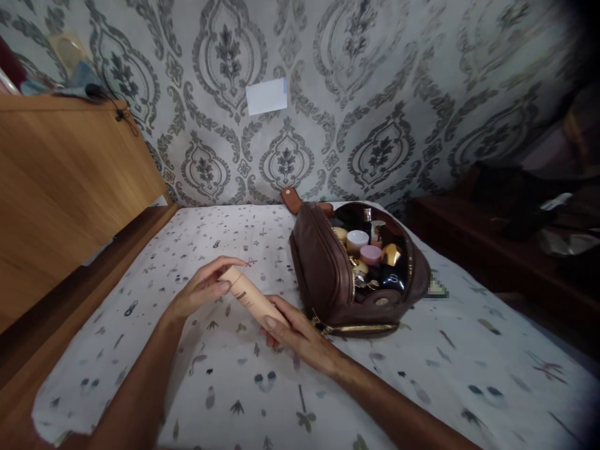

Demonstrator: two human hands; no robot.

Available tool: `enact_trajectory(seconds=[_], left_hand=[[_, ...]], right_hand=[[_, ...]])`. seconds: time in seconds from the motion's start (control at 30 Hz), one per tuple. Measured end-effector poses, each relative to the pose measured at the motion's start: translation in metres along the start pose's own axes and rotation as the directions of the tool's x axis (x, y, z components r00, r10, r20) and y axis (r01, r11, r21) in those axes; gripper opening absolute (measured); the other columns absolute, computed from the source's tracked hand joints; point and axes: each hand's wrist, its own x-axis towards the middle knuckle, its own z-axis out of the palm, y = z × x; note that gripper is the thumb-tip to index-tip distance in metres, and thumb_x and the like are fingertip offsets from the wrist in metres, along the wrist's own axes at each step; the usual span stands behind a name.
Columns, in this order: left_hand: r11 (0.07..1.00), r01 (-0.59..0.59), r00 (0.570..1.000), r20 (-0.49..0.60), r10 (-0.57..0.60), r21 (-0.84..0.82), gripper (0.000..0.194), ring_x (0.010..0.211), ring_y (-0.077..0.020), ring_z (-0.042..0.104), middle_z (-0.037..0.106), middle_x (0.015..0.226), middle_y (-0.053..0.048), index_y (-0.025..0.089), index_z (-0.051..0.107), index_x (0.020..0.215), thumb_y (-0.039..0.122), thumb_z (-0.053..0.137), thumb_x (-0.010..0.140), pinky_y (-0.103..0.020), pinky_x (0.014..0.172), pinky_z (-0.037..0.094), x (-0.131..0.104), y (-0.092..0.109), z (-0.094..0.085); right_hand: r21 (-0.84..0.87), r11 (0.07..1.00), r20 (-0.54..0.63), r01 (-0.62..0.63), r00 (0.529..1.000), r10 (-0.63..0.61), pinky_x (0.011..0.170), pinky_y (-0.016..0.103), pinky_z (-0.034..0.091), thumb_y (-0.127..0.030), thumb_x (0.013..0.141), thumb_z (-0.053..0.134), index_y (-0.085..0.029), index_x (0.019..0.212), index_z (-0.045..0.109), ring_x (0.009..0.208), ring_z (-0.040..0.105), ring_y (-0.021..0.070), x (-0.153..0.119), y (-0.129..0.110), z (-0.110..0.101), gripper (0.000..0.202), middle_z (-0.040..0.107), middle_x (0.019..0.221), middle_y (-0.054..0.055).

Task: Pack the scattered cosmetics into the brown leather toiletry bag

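Note:
A peach-coloured cosmetic tube (252,298) with dark lettering is held at a slant above the printed cloth. My left hand (204,286) has its thumb and fingers closed on the tube's upper-left end, around the cap. Wrapped round the lower-right end is my right hand (300,334), thumb on top. Just right of that hand stands a brown makeup bag (323,269), its top unzipped. Inside the bag are several jars and bottles, among them a white-lidded jar (357,240), a pink-lidded jar (370,254) and a gold-coloured item (392,254).
A white cloth (225,387) with small printed motifs covers the surface. Wooden furniture (70,200) borders it on the left. Behind rises a patterned wall (285,150) with a white paper (267,97) on it. Dark furniture (469,250) with dim items lies at right.

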Motion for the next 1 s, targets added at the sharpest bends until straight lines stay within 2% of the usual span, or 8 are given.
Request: enact_trajectory(seconds=[0.1,0.23,0.33,0.47,0.6,0.73,0.93,1.0], left_hand=[[0.999,-0.041,0.998,-0.049,0.041,0.004,0.041,0.072,-0.0149,0.048,0.052,0.083,-0.001,0.018,0.064,0.105,0.054,0.063,0.084,-0.024,0.062,0.037,0.002,-0.003,0.001],[0.997,-0.053,0.994,-0.095,0.047,-0.058,0.05,0.058,-0.0106,0.038,0.043,0.067,0.004,0.017,0.058,0.083,0.066,0.065,0.077,-0.022,0.052,0.032,0.006,-0.01,0.006],[0.996,0.028,0.999,-0.039,-0.031,-0.082,0.054,0.058,-0.0111,0.038,0.044,0.071,0.003,0.019,0.06,0.102,0.07,0.057,0.081,-0.021,0.05,0.032,0.004,-0.011,0.005],[0.999,0.05,0.999,0.005,-0.05,-0.021,0.052,0.066,-0.0132,0.045,0.049,0.083,-0.001,0.022,0.055,0.127,0.056,0.056,0.088,-0.022,0.053,0.037,0.0,-0.009,0.001],[1.0,0.026,0.998,-0.063,-0.027,-0.007,0.038,0.062,-0.0112,0.043,0.048,0.079,0.0,0.019,0.062,0.106,0.053,0.059,0.088,-0.021,0.052,0.035,0.004,-0.009,0.005],[0.998,0.0,0.993,-0.114,-0.006,-0.06,0.044,0.053,-0.0086,0.035,0.04,0.066,0.005,0.018,0.057,0.083,0.062,0.06,0.084,-0.02,0.047,0.031,0.008,-0.015,0.011],[0.995,0.073,0.997,-0.014,-0.075,-0.074,0.051,0.064,-0.0123,0.046,0.049,0.081,0.001,0.023,0.056,0.126,0.057,0.055,0.089,-0.021,0.052,0.036,0.003,-0.015,0.004],[0.996,0.081,0.997,-0.008,-0.081,-0.048,0.049,0.069,-0.0135,0.048,0.05,0.084,-0.001,0.023,0.056,0.127,0.053,0.058,0.088,-0.022,0.055,0.038,0.002,-0.014,0.003]], right_hand=[[-0.013,1.0,-0.005,-0.003,1.0,0.003,0.064,0.026,0.046,-0.063,0.09,0.053,-0.016,0.126,0.049,0.067,0.054,0.0123,0.0,0.001,0.0,0.06,0.056,0.081,0.0],[0.007,1.0,0.013,-0.004,1.0,0.004,0.064,0.026,0.046,-0.063,0.089,0.055,-0.017,0.127,0.05,0.067,0.054,0.0122,0.0,0.003,0.0,0.06,0.055,0.08,-0.001],[0.045,0.999,0.014,-0.003,1.0,0.003,0.063,0.026,0.046,-0.063,0.089,0.055,-0.018,0.126,0.05,0.067,0.054,0.0119,0.0,0.005,0.0,0.058,0.057,0.082,0.0],[0.112,0.994,0.006,-0.017,1.0,0.016,0.062,0.025,0.046,-0.062,0.088,0.058,-0.019,0.119,0.052,0.066,0.055,0.011,0.002,0.007,-0.001,0.053,0.057,0.083,0.0],[0.127,0.992,0.001,-0.018,1.0,0.018,0.06,0.024,0.046,-0.063,0.086,0.059,-0.019,0.118,0.053,0.065,0.055,0.0105,0.002,0.006,-0.001,0.055,0.057,0.083,0.0],[0.124,0.992,0.017,-0.013,1.0,0.011,0.061,0.024,0.047,-0.063,0.087,0.059,-0.018,0.117,0.053,0.065,0.055,0.0105,0.002,0.007,-0.001,0.055,0.058,0.082,0.0],[0.201,0.977,0.019,-0.067,0.998,0.064,0.06,0.023,0.046,-0.065,0.083,0.062,-0.018,0.115,0.052,0.064,0.057,0.0101,0.003,0.006,-0.002,0.058,0.059,0.083,0.0],[0.209,0.975,0.019,-0.082,0.997,0.079,0.059,0.023,0.047,-0.066,0.083,0.063,-0.018,0.116,0.052,0.064,0.058,0.0105,0.003,0.006,-0.002,0.059,0.059,0.083,0.0]])
